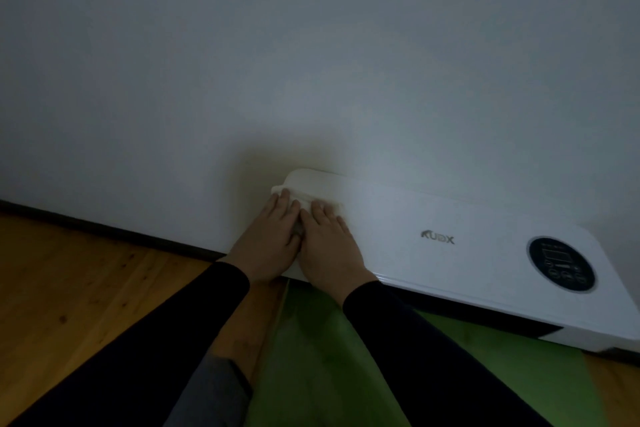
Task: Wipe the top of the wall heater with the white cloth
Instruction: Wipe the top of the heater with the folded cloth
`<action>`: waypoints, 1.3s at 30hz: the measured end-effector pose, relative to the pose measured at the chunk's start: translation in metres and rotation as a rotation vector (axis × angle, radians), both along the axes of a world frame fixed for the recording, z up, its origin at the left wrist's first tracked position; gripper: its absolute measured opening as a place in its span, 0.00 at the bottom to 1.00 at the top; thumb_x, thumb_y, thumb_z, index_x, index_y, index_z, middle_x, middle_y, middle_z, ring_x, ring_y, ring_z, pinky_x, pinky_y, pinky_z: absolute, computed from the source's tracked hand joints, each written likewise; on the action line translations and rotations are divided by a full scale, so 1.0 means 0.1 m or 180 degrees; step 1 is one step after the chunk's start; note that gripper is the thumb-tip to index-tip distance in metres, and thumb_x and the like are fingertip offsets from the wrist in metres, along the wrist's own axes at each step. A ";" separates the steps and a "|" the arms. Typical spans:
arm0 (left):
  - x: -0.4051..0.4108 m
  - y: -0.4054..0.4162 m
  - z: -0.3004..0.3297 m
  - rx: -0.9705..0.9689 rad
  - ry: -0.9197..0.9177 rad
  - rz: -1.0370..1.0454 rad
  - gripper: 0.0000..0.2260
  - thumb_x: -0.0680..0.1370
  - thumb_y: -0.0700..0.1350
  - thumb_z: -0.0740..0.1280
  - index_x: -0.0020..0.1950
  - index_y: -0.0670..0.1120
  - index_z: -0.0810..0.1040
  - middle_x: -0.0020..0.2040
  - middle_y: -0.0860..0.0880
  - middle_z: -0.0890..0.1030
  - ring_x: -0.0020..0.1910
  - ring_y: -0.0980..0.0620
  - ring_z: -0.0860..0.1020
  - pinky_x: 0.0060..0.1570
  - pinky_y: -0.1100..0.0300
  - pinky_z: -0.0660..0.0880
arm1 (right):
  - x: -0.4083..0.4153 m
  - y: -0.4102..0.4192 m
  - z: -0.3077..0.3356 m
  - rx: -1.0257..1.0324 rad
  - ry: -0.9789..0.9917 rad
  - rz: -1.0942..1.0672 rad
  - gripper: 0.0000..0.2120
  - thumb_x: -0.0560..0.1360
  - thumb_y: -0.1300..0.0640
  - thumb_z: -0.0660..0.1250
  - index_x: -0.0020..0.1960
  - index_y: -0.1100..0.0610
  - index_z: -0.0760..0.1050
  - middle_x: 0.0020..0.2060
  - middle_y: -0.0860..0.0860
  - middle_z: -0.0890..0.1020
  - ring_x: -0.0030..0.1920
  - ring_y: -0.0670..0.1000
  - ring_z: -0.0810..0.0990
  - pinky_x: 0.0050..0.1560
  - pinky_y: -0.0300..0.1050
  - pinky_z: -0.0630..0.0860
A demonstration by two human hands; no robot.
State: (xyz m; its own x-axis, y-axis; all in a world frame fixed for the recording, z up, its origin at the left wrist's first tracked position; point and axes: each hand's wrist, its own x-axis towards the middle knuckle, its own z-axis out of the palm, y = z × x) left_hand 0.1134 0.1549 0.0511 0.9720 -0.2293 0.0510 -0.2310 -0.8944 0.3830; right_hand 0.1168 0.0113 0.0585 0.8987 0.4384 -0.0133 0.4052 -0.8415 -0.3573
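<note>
The white wall heater (460,218) is mounted low on the wall and runs from the centre to the right edge of the head view. It carries a grey logo and a round dark control panel (561,264). A white cloth (304,201) lies bunched on the heater's upper left corner. My left hand (268,236) and my right hand (329,243) lie side by side with straight fingers, both pressing on the cloth. Most of the cloth is hidden under my fingers. Both arms wear dark sleeves.
A plain pale wall (311,45) fills the upper view, with a dark skirting board (104,227) at its foot. Wooden floor (69,288) spreads to the left. A green mat (329,357) lies below the heater. My bare foot (246,329) stands at the mat's left edge.
</note>
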 end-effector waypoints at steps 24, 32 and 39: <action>0.52 -0.04 0.04 -0.0197 0.0257 0.0184 0.28 0.82 0.45 0.59 0.79 0.41 0.54 0.81 0.40 0.47 0.80 0.43 0.45 0.76 0.55 0.46 | 0.60 -0.03 -0.01 -0.0064 0.0138 -0.0017 0.29 0.80 0.55 0.55 0.79 0.57 0.54 0.80 0.58 0.54 0.80 0.58 0.51 0.78 0.54 0.52; 0.74 -0.07 0.11 0.0057 0.0391 0.0091 0.28 0.82 0.45 0.58 0.79 0.40 0.52 0.80 0.39 0.47 0.79 0.41 0.45 0.76 0.53 0.46 | 0.76 -0.04 0.00 0.0053 0.0159 -0.0112 0.29 0.79 0.55 0.55 0.79 0.57 0.55 0.79 0.58 0.55 0.80 0.58 0.52 0.78 0.55 0.52; 0.76 -0.09 0.06 0.0360 0.0302 0.0060 0.28 0.83 0.47 0.55 0.80 0.40 0.50 0.80 0.39 0.46 0.79 0.40 0.45 0.77 0.51 0.46 | 0.79 -0.10 0.01 0.0058 0.0145 -0.0095 0.28 0.81 0.56 0.54 0.80 0.56 0.54 0.80 0.57 0.54 0.80 0.57 0.50 0.78 0.53 0.50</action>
State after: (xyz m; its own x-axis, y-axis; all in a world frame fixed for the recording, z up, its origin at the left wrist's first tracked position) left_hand 0.1893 0.1460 0.0572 0.9755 -0.2098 -0.0666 -0.1812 -0.9369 0.2988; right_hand 0.1959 0.0018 0.0597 0.9101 0.4118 -0.0468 0.3629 -0.8463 -0.3900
